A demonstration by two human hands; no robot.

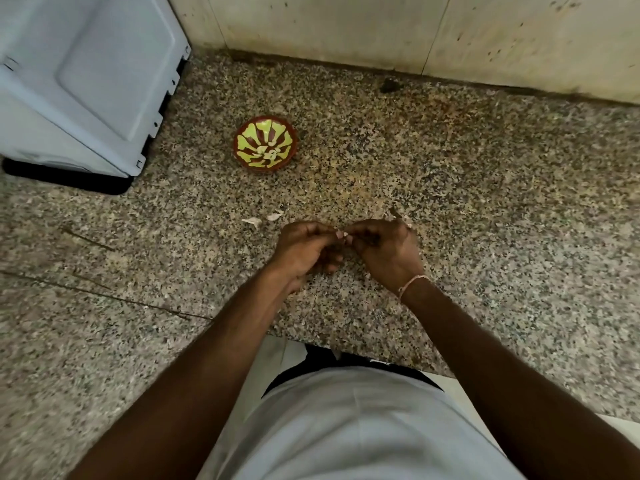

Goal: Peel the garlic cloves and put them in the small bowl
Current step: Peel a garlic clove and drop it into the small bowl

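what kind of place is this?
Likely a home kitchen: a speckled stone countertop against a stained wall, a small patterned bowl, and both hands working a garlic clove.

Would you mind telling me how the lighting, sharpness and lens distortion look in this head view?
Head view: dim, warm light, brightest on the counter just right of the bowl; no strong glare. Wide-angle bending curves the wall joint and counter edge. The left hand and right hand are slightly soft, so the clove between them is hard to make out.
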